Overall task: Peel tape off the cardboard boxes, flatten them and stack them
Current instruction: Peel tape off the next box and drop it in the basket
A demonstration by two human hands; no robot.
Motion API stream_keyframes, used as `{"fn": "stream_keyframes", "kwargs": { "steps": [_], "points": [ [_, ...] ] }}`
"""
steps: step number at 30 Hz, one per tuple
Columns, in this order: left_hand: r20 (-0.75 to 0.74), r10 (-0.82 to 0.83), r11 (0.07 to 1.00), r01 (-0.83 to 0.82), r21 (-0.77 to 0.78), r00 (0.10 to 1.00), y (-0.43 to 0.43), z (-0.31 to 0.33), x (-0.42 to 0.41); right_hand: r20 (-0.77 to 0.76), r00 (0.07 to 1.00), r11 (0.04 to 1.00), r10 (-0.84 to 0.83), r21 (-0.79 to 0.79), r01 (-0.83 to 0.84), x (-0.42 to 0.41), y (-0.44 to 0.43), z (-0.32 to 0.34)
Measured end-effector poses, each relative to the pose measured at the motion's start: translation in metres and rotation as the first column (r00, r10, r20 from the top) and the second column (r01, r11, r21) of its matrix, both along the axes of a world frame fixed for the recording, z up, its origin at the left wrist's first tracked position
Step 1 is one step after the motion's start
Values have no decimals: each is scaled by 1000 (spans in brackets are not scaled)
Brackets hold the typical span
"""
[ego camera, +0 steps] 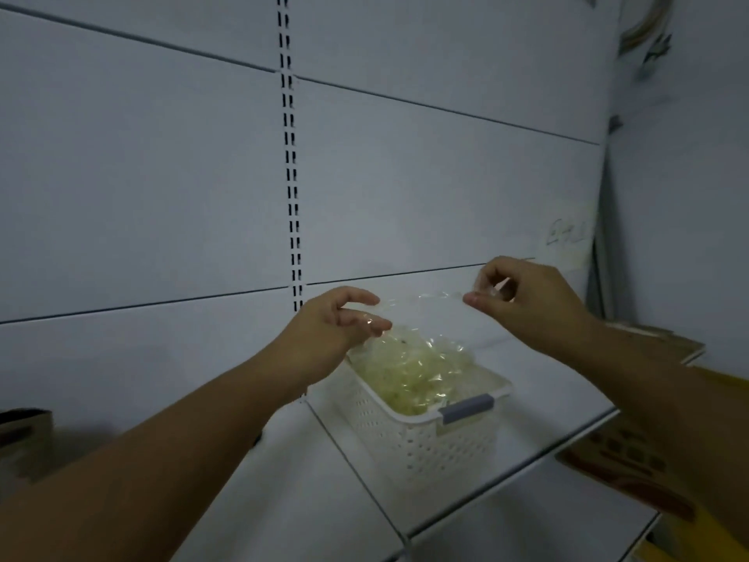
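Left forearm (162, 460) and right forearm (668, 403) sit nearest you, both reaching up and out over the white shelf (283, 500). Printed cardboard box (632, 464) lies low on your right, under the shelf edge and partly behind the right arm; neither hand touches it. Next out is a white perforated basket (425, 448) on the shelf, heaped with a wad of spent tape (421, 371). Above it, your left hand (336, 318) pinches one end of a clear tape strip (421, 302), thumb over curled fingers, with film clinging to the fingertips. Your right hand (527, 294) pinches the other end between thumb and forefinger. Likely trouble: the adhesive may hold to your fingers when you let go, so the strip follows a hand back out. It could also fold on itself, or land on the shelf beside the basket. If it snags the wad, a pull could drag old tape out or shift the light basket. The strip spans the gap between both grips, slack and wrinkled, over the basket's far end; whether it touches the wad, I cannot tell. Flattened cardboard (660, 338) lies past your right wrist. Farthest are the back panel (162, 176) and slotted upright (289, 156).
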State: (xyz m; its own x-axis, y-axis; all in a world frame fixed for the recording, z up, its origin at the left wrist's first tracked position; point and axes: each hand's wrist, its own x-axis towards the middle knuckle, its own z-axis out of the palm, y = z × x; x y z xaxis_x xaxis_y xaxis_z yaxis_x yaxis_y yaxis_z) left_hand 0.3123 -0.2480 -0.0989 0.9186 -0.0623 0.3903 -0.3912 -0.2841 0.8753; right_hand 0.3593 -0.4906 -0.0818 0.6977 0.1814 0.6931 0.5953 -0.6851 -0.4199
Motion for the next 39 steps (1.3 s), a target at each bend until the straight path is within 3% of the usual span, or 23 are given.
{"fn": "stream_keyframes", "kwargs": {
  "steps": [3,5,8,11,15,19,21,22,26,31,33,36,39],
  "points": [
    [53,149,979,-140,-151,987,-20,-8,33,-48,996,994,-81,-84,76,18,-9,-12],
    [70,256,966,-258,18,964,-33,-25,55,-112,989,978,-94,-195,70,31,-7,-24],
    [-2,247,910,-232,344,969,-45,-48,75,-186,980,940,-64,-342,-4,44,5,-42],
    [-51,231,871,-183,457,972,-52,-50,79,-229,973,923,-30,-380,-61,49,12,-53],
    [-5,336,786,-278,552,942,-57,-53,82,-317,948,919,24,-366,-146,53,9,-62],
    [108,387,562,-327,760,916,-54,-55,85,-487,860,907,155,-274,-319,48,-9,-52],
    [151,352,477,-316,820,924,-53,-54,83,-433,878,922,206,-215,-322,44,-12,-48],
    [135,324,492,-289,821,936,-53,-55,84,-391,898,927,204,-217,-305,43,-9,-49],
    [-17,239,719,-165,675,971,-52,-54,79,-390,914,859,114,-423,-288,39,9,-59],
    [68,163,885,-177,430,984,-48,-52,67,-348,937,875,28,-445,-191,44,19,-58],
    [95,178,886,-202,417,979,-42,-54,61,-302,953,869,-5,-473,-146,47,25,-59],
    [12,235,843,-210,496,972,-24,-56,42,-188,978,877,-91,-480,-11,54,34,-58],
    [57,268,767,-248,591,962,8,-46,11,22,991,932,-133,-339,133,49,53,-45]
  ]
}}
